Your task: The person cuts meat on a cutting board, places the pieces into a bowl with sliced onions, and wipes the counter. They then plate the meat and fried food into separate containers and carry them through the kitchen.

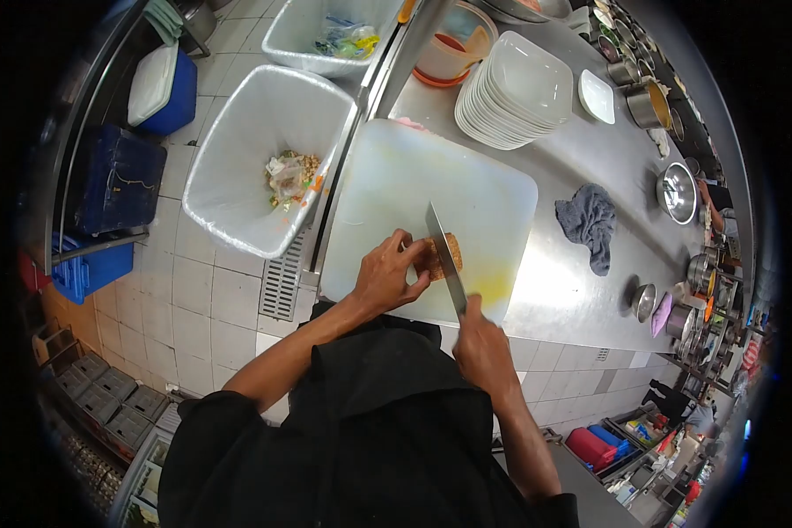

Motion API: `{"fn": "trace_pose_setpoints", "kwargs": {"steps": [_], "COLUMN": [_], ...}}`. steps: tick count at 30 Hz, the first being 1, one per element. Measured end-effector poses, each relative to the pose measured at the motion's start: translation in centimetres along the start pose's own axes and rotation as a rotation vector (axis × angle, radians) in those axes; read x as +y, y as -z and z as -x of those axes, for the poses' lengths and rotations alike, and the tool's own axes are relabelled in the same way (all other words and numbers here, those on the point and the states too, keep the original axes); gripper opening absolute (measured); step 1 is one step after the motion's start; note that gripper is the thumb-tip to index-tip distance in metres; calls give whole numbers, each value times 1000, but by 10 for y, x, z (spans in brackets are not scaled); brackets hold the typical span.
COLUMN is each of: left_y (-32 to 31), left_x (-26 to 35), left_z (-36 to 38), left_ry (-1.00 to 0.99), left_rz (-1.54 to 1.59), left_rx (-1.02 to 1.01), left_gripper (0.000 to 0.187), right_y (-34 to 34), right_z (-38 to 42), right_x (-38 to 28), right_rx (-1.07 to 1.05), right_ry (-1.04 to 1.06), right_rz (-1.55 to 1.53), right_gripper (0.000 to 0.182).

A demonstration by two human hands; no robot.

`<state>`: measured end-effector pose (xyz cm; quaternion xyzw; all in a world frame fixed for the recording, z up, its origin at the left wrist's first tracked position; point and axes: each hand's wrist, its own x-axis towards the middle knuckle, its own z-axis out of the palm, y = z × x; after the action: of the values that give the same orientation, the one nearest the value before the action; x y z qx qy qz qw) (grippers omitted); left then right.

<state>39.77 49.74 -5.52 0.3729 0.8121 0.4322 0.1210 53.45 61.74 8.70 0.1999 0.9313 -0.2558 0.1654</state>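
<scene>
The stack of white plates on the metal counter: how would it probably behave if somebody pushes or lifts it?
The stack of white plates would probably feel heavy, because many are piled together. Their glossy surface suggests they may be slippery. A push near the top could make some slide, since nothing visible holds them together.

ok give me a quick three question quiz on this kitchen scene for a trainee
1. Which hand holds the knife?
2. True or false: the gray cloth lies on the metal counter.
3. Fill in the blank: the left hand steadies the brown food, which rests on the ____.

Key:
1. The right hand.
2. True.
3. Cutting board.
</scene>
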Motion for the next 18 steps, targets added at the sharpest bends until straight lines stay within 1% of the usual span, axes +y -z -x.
{"fn": "trace_pose_setpoints", "kwargs": {"steps": [1,2,4,5,7,8,10,12,13,14,16,18], "left_y": [1,3,2,1,0,0,0,4,5,5,4,4], "left_x": [1,2,2,1,0,1,3,2,3,5,4,3], "left_z": [0,-1,-2,-3,-3,-3,-4,-6,-5,-5,-8,-7], "left_ry": [4,20,38,40,39,33,17,3,3,15,31,21], "left_rz": [0,32,63,64,65,62,58,51,51,51,49,60], "left_rx": [-4,-15,-26,-31,-41,-34,-30,2,-2,-14,-18,-26], "left_gripper": [41,38,34,35,36,36,37,36,36,37,37,37], "right_y": [6,10,16,12,-7,-21,-42,-42,-41,-37,-25,-27], "right_z": [11,21,33,29,8,-10,-45,-41,-33,-17,11,20], "right_x": [-4,-6,-6,-4,6,13,23,24,23,22,19,25], "right_rx": [-91,-97,-191,-192,-63,-60,96,77,41,39,-75,-117], "right_ry": [-147,-149,-253,-255,-129,-134,46,8,-38,-42,-171,-205], "right_rz": [-36,-37,-77,-80,-57,-60,-74,-93,-111,-112,-76,-45], "right_gripper": [39,39,37,37,36,36,36,37,37,37,40,41]}}
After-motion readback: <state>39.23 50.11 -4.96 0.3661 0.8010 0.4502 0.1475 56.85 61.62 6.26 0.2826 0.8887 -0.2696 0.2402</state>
